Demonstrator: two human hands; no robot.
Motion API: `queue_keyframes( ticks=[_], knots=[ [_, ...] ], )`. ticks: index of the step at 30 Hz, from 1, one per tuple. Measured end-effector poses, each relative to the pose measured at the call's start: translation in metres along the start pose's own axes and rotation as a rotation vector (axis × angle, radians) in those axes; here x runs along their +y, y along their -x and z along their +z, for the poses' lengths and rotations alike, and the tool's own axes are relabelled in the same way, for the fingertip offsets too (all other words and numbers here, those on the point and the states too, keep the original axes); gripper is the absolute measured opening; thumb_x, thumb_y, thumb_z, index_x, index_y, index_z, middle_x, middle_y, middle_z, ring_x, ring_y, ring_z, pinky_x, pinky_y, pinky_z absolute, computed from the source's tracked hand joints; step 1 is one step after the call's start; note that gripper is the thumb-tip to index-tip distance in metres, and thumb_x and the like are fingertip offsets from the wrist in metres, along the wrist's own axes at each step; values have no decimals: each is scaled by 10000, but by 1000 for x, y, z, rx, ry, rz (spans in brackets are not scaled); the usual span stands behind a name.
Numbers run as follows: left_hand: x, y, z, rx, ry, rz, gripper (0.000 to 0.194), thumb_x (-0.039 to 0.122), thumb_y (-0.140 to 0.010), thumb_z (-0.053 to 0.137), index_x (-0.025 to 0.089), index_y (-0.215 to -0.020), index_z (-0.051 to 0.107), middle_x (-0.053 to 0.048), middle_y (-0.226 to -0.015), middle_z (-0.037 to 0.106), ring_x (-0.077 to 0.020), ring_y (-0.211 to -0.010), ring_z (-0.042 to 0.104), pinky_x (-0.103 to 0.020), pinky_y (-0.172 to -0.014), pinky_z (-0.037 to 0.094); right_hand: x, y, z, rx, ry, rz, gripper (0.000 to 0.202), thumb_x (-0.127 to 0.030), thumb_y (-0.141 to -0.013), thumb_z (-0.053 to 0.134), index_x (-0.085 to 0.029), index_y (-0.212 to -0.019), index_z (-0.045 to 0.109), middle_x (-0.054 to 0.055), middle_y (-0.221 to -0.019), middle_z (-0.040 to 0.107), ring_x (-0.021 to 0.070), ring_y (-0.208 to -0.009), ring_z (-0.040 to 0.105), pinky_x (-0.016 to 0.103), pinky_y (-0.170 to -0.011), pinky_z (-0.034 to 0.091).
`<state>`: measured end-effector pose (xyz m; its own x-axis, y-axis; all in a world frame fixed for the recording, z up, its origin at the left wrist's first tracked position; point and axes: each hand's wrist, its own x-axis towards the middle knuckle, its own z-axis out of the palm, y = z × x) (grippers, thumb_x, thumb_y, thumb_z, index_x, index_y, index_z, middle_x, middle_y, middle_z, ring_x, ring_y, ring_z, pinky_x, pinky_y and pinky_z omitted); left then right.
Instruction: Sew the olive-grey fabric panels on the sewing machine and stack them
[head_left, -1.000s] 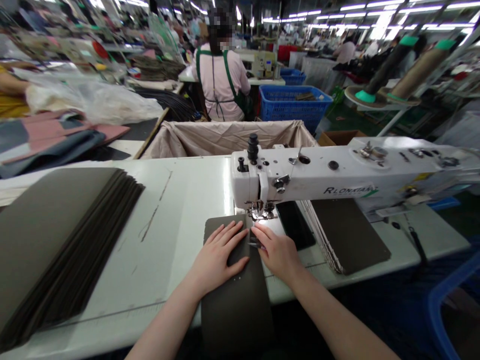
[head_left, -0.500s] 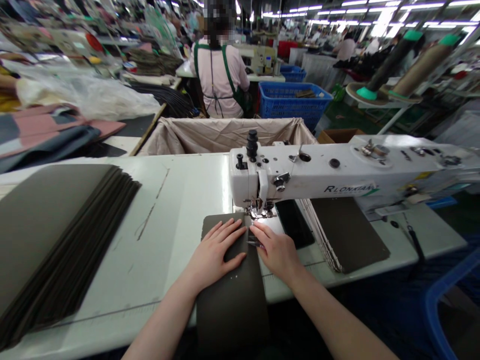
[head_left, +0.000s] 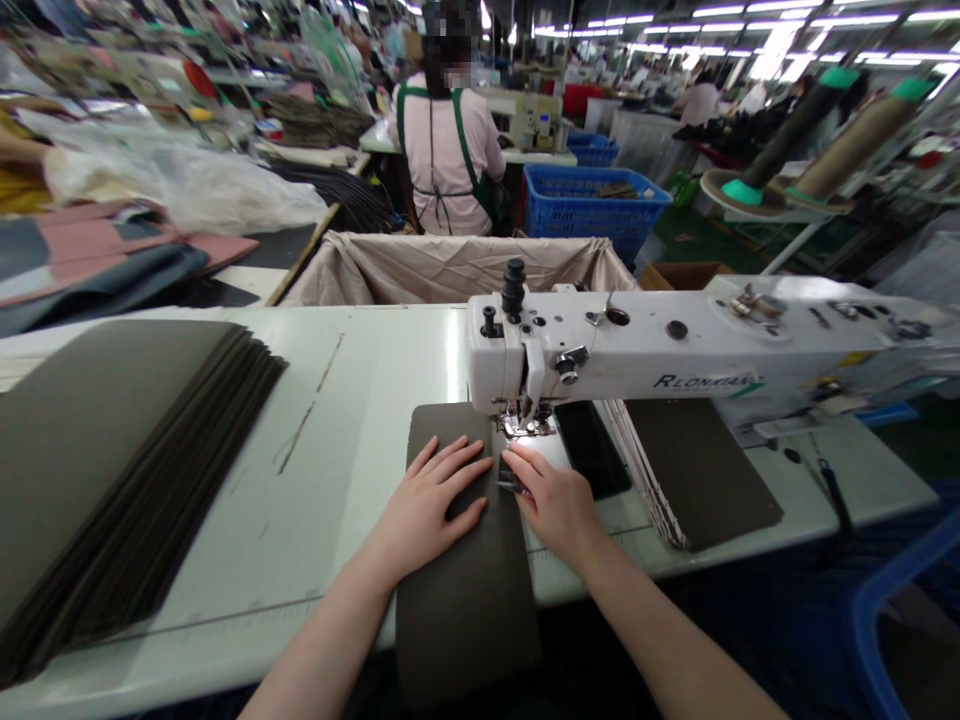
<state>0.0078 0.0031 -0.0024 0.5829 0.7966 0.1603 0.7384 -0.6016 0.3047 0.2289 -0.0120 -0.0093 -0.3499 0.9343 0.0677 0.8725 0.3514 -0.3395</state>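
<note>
A dark olive fabric panel (head_left: 465, 620) lies under the sewing machine's needle and presser foot (head_left: 527, 422), its near end hanging over the table's front edge. My left hand (head_left: 439, 505) rests flat on the panel, fingers spread. At the panel's right edge, just before the presser foot, my right hand (head_left: 559, 500) has its index finger stretched forward and the other fingers curled. Small pointed metal thread snips (head_left: 507, 484) stick out from its curled fingers; their handles are hidden in the palm.
A thick stack of olive panels (head_left: 120, 430) sits at left, another stack (head_left: 701, 480) at right beside a dark phone (head_left: 592, 450). The white machine arm (head_left: 637, 340) spans the right side. Beyond the table are a cloth-lined bin (head_left: 450, 262), a blue crate (head_left: 592, 200) and a seated person (head_left: 450, 150).
The panel has slid farther away under the presser foot, its far edge now higher beyond my left fingers. Both hands have stayed nearly in place; the whole view has shifted slightly.
</note>
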Motion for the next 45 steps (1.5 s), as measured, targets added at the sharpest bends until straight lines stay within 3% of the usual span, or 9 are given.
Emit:
queue_keyframes(
  ticks=[45],
  knots=[
    [-6, 1, 8, 34, -22, -33, 412, 308, -962, 435, 296, -1371, 483, -12, -1473, 443, -225, -1386, 358, -500, -1185, 178, 0, 1, 0, 0, -8, -8, 530, -179, -884, 455, -264, -1406, 434, 11, -1494, 411, 189, -1076, 615, 309, -890, 488]
  ],
)
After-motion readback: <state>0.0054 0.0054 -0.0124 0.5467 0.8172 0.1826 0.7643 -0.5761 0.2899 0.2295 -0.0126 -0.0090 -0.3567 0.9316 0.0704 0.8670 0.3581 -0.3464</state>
